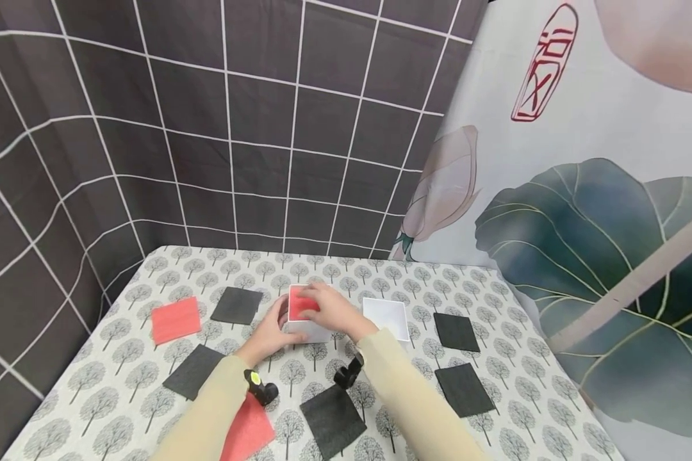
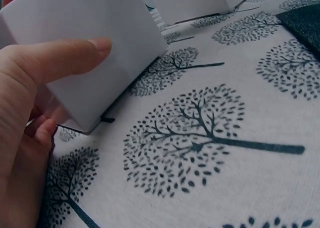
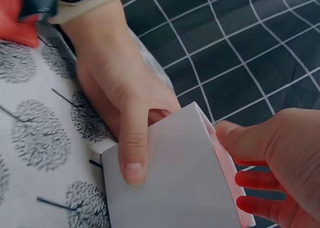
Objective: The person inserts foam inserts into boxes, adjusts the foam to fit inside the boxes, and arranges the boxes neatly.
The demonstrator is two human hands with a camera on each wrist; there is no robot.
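Observation:
A white box (image 1: pixel 314 332) stands on the table with its open top showing red cloth (image 1: pixel 301 303) inside. My left hand (image 1: pixel 271 333) holds the box at its left side. In the left wrist view the thumb (image 2: pixel 75 58) lies along the white wall, while the other fingers go round the far side. My right hand (image 1: pixel 333 308) is over the opening, with its fingers spread at the red cloth. The right wrist view shows those fingers (image 3: pixel 260 180) at the box's rim, reddened by the cloth's glow; whether they press on the cloth I cannot tell.
A white box lid or second box (image 1: pixel 386 318) lies right of the box. Red cloth squares (image 1: pixel 175 319) and black cloth squares (image 1: pixel 237 305) are spread at left, with several black ones (image 1: pixel 457 331) at right and front. A dark grid curtain (image 1: pixel 254 128) hangs behind the table.

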